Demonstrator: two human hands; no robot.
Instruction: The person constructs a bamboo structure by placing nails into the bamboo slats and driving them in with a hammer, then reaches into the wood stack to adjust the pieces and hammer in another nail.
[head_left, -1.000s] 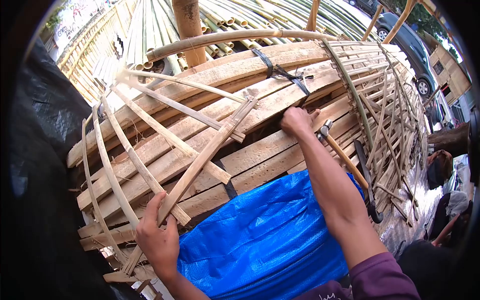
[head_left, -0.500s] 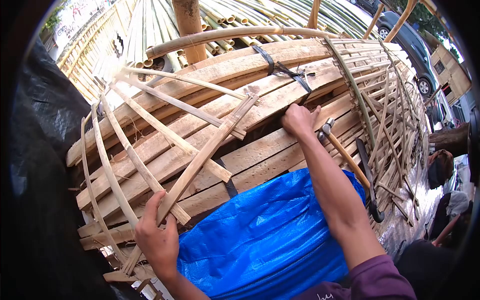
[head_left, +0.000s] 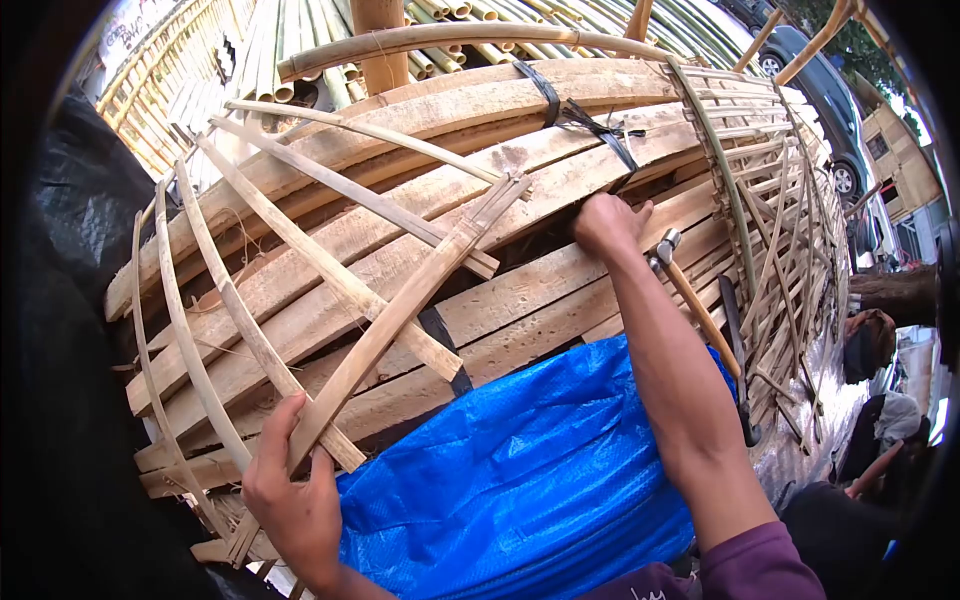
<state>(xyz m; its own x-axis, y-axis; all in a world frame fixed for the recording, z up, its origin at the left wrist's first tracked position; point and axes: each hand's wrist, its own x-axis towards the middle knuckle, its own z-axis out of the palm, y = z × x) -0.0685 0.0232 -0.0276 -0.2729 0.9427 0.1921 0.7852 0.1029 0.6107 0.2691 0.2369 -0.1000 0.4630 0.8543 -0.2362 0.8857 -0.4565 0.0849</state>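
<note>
My left hand (head_left: pixel 292 497) is closed round the lower end of a bamboo strip frame (head_left: pixel 395 315), where a flat slat crosses another strip. The frame's thin strips fan out over a stack of wooden beams (head_left: pixel 345 262). My right hand (head_left: pixel 612 228) is curled at the dark gap between two beams, thumb sticking out; its fingertips are hidden, and I cannot make out what is in them. Just right of it, a hammer (head_left: pixel 697 312) with a wooden handle lies on the beams. Beyond that rests a dark, long-bladed tool (head_left: pixel 735 330).
A blue tarp (head_left: pixel 510 470) covers the near side. Black straps (head_left: pixel 600 135) bind the beams. Woven bamboo lattice (head_left: pixel 775 230) stands at right, bamboo poles (head_left: pixel 480 25) at the back, black sheeting (head_left: pixel 90 350) at left. A person (head_left: pixel 880 440) is at the lower right.
The view has shifted slightly, with the frame and my left hand now lower and further left. My right hand stays at the gap between the beams. Both hands keep about the same pose.
</note>
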